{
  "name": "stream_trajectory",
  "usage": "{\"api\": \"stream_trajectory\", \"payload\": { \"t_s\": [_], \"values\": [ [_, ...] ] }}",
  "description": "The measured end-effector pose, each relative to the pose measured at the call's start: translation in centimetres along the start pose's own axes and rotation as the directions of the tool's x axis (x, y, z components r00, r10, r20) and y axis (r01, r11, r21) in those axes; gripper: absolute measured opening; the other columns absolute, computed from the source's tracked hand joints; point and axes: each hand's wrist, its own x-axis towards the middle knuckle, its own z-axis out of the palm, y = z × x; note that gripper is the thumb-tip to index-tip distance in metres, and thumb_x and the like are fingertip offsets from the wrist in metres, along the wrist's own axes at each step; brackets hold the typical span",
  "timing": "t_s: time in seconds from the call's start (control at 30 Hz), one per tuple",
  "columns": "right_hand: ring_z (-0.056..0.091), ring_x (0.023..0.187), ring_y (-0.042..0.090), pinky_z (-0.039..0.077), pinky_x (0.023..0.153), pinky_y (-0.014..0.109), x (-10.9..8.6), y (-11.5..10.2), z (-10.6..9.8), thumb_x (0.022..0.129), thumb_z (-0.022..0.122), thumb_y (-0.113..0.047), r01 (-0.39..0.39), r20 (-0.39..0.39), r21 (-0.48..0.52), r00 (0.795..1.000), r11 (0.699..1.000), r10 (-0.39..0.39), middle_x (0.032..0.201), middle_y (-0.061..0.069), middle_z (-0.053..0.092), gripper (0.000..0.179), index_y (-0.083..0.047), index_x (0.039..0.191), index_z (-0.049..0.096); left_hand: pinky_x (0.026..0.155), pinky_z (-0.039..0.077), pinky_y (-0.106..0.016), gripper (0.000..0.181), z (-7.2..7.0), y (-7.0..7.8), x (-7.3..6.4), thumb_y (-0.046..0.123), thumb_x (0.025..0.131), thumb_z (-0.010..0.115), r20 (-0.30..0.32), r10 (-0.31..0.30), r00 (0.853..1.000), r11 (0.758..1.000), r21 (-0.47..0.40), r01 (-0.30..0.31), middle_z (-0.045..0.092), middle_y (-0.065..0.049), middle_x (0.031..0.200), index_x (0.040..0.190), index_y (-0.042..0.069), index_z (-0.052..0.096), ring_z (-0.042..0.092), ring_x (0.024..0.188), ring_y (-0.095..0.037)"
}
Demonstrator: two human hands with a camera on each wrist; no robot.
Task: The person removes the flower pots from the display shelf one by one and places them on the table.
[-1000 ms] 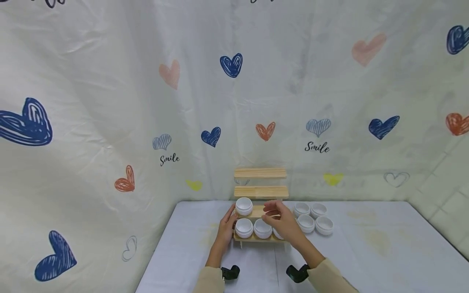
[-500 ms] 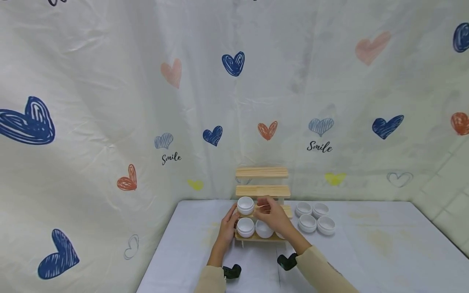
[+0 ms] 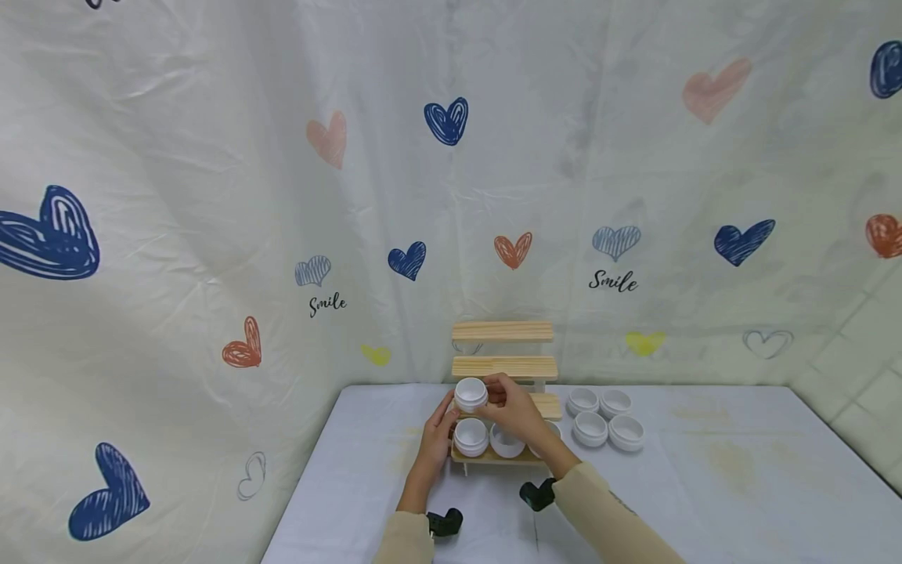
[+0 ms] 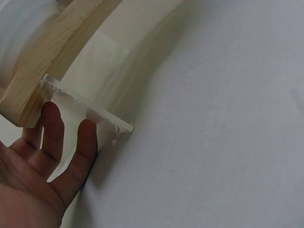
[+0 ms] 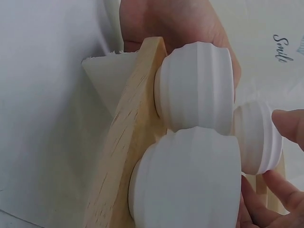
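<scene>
Hands meet close together at a four-tier wooden stand [image 3: 503, 366], as I watch from my distant post. With the left hand [image 3: 434, 441] I grip the stand's left end, fingers curved at the wood and beside its pale side panel [image 4: 90, 102]. With the right hand [image 3: 517, 411] I pinch a white cup [image 3: 470, 394] — thumb on one side of the rim, a finger on the other, as the right wrist view shows. That cup is upright at the left end of the second shelf [image 3: 546, 406] from the bottom. Below it, three more white cups [image 3: 471, 435] line the lowest shelf [image 3: 493, 460], the rightmost partly hidden by my right wrist. To the right, four other cups [image 3: 590, 428] cluster on the white-covered table [image 3: 705, 486] — mouths up, before a heart-print backdrop [image 3: 521, 180] lettered "Smile."
</scene>
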Motion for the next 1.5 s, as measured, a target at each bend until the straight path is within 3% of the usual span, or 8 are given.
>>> {"api": "stream_trajectory", "payload": {
  "t_s": [0.13, 0.3, 0.5, 1.23, 1.5],
  "values": [
    [0.066, 0.106, 0.024, 0.056, 0.093, 0.043, 0.17, -0.21, 0.29, 0.083, 0.085, -0.018, -0.007, -0.009, -0.016, 1.000, 1.000, 0.006, 0.121, 0.013, 0.069, 0.052, -0.008, 0.128, 0.062, 0.068, 0.045, -0.023, 0.056, -0.01, 0.01, -0.04, 0.036, 0.107, 0.050, -0.001, 0.002, 1.000, 1.000, -0.001, -0.002, 0.058, -0.005, 0.093, 0.160, 0.021, 0.038, 0.052, 0.082, -0.009],
    [0.065, 0.104, 0.022, 0.056, 0.091, 0.041, 0.39, -0.23, 0.53, 0.082, 0.086, -0.020, -0.017, -0.020, -0.042, 1.000, 0.999, 0.016, 0.119, 0.013, 0.070, 0.052, -0.009, 0.127, 0.062, 0.069, 0.045, -0.024, 0.054, -0.05, 0.01, -0.10, 0.037, 0.107, 0.050, -0.001, 0.000, 1.000, 1.000, 0.004, 0.000, 0.058, -0.007, 0.094, 0.159, 0.023, 0.040, 0.052, 0.082, -0.010],
    [0.063, 0.098, 0.020, 0.055, 0.087, 0.038, 0.59, -0.28, 0.67, 0.082, 0.086, -0.022, -0.017, -0.022, -0.061, 1.000, 0.998, 0.016, 0.115, 0.011, 0.070, 0.052, -0.009, 0.126, 0.062, 0.064, 0.045, -0.023, 0.055, -0.08, 0.11, -0.10, 0.040, 0.106, 0.050, 0.008, -0.028, 1.000, 1.000, 0.000, 0.028, 0.056, 0.003, 0.090, 0.159, 0.027, 0.040, 0.052, 0.080, -0.010],
    [0.065, 0.101, 0.021, 0.055, 0.088, 0.041, 0.69, -0.13, 0.66, 0.080, 0.088, -0.023, -0.048, -0.053, -0.071, 0.998, 0.996, 0.044, 0.118, 0.010, 0.071, 0.051, -0.012, 0.123, 0.063, 0.067, 0.046, -0.026, 0.054, -0.07, 0.35, -0.20, 0.040, 0.108, 0.049, 0.020, -0.036, 0.999, 0.999, -0.016, 0.037, 0.056, 0.003, 0.091, 0.159, 0.029, 0.038, 0.052, 0.082, -0.010],
    [0.063, 0.100, 0.020, 0.054, 0.090, 0.041, 0.62, -0.01, 0.45, 0.081, 0.087, -0.025, -0.063, -0.055, -0.055, 0.997, 0.996, 0.060, 0.117, 0.007, 0.071, 0.049, -0.013, 0.122, 0.063, 0.069, 0.046, -0.026, 0.052, -0.08, 0.18, -0.11, 0.038, 0.108, 0.048, 0.016, -0.025, 1.000, 1.000, -0.004, 0.025, 0.058, -0.003, 0.096, 0.158, 0.027, 0.041, 0.052, 0.082, -0.011]
  ]
}}
